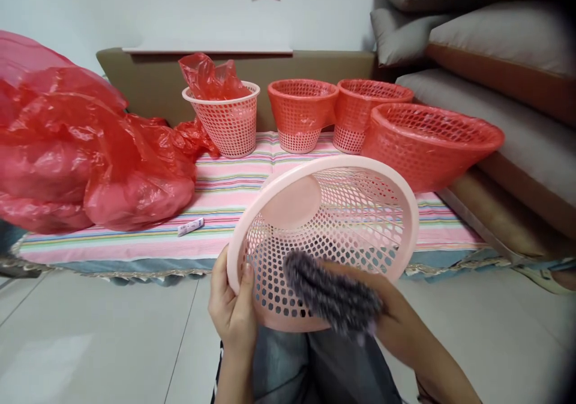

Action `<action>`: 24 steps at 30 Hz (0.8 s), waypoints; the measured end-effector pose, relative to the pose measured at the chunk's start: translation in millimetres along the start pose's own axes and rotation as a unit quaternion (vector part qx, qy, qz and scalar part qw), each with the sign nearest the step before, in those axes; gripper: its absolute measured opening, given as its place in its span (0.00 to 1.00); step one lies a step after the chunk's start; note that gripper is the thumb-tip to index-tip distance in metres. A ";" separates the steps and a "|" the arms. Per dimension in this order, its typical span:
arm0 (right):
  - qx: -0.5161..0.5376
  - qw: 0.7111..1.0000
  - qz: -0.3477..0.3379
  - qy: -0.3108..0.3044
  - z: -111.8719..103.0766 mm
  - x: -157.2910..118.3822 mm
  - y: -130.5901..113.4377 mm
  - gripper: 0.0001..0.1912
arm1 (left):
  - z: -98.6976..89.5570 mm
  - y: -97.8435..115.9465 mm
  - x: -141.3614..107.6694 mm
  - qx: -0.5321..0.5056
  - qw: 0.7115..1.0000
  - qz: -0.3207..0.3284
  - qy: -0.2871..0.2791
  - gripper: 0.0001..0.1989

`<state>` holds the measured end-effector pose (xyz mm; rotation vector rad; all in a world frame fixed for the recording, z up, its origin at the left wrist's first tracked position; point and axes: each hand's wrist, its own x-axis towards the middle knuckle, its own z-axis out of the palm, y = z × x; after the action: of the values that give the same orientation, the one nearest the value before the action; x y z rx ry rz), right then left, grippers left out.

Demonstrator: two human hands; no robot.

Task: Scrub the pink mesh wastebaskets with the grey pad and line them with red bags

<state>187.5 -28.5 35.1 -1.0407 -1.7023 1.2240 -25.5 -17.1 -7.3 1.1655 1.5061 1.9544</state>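
Note:
A pale pink plastic basket (pixel 324 167) with a perforated wall is tilted over my lap, its open mouth towards me. My left hand (pixel 234 308) grips the rim at the lower left, thumb inside and fingers outside. In my right hand (pixel 382 296) is a dark grey, fuzzy cloth (pixel 333 293), bunched up and slightly blurred. The cloth is at the basket's mouth, over the lower inner wall; whether it touches the plastic I cannot tell. Part of my right hand's fingers is hidden behind the cloth.
A striped cloth (pixel 225 197) covers the bench ahead. On it stand a pink basket (pixel 229 125) with a red bag inside and several red-wrapped baskets (pixel 303 110). Red plastic bags (pixel 112 158) fill the left; cushions (pixel 508 44) are stacked right. A small packet (pixel 191 227) lies near the edge.

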 end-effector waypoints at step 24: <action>-0.447 0.890 0.075 -0.048 29.4 155.3 130.2 0.24 | -0.4 2.3 -4.4 0.076 0.988 0.112 -0.072 0.21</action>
<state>127.1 131.5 -77.4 -1.6756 -2.3699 0.5281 -23.0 -21.3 -6.8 1.5672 1.5245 1.8714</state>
